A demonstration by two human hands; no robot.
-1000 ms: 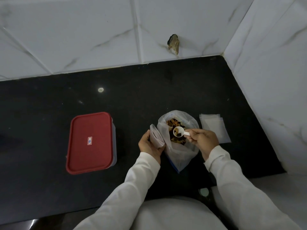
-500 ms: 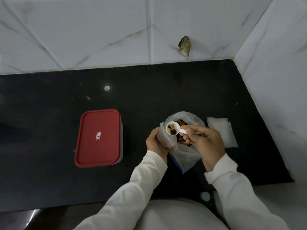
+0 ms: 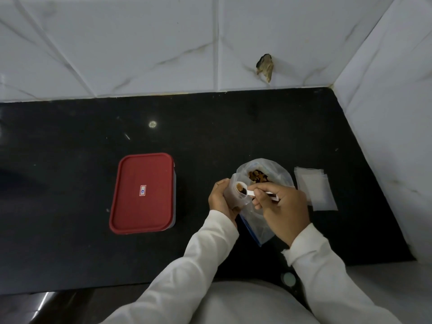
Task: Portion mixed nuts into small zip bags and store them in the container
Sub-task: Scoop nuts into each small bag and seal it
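A large clear bag of mixed nuts (image 3: pixel 275 174) stands open on the black counter (image 3: pixel 210 136). My left hand (image 3: pixel 219 199) grips a small zip bag (image 3: pixel 233 197) held open beside it. My right hand (image 3: pixel 282 206) pinches the handle of a white scoop (image 3: pixel 242 188) whose bowl, loaded with nuts, sits inside the small bag's mouth. A container with a red lid (image 3: pixel 142 192) stands closed to the left. Several empty small zip bags (image 3: pixel 314 188) lie flat to the right.
White marble-tiled walls (image 3: pixel 163 43) close the counter at the back and on the right (image 3: pixel 385 113). A broken hole (image 3: pixel 265 67) marks the back wall. The counter's front edge runs near my body.
The scoop of nuts moved left from above the big bag into the mouth of the small bag in my left hand. The camera view shifted slightly.
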